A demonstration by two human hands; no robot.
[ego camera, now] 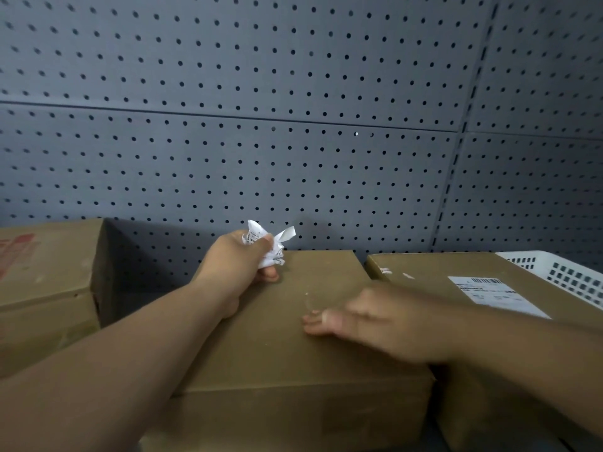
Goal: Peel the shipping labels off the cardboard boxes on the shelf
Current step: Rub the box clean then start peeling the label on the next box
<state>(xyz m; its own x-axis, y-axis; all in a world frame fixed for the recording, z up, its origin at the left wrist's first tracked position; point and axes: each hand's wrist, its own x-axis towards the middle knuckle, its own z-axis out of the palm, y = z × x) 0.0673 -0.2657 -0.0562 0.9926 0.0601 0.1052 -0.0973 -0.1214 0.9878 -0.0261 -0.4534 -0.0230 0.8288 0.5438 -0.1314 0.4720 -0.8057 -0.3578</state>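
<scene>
Label (267, 244) crumpled white in left hand (239, 261)

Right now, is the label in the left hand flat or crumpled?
Crumpled: the label is a wadded white ball gripped by the left hand, with torn ends sticking out.

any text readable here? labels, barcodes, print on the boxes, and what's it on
No text here can be read as words.
The white shipping label on the right box: a barcode and lines of print, too blurred to read.
The crumpled label gripped in the left hand: black print, too small to read.
The red print on the left box: blurred, unreadable.
The middle box: no text shows.
</scene>
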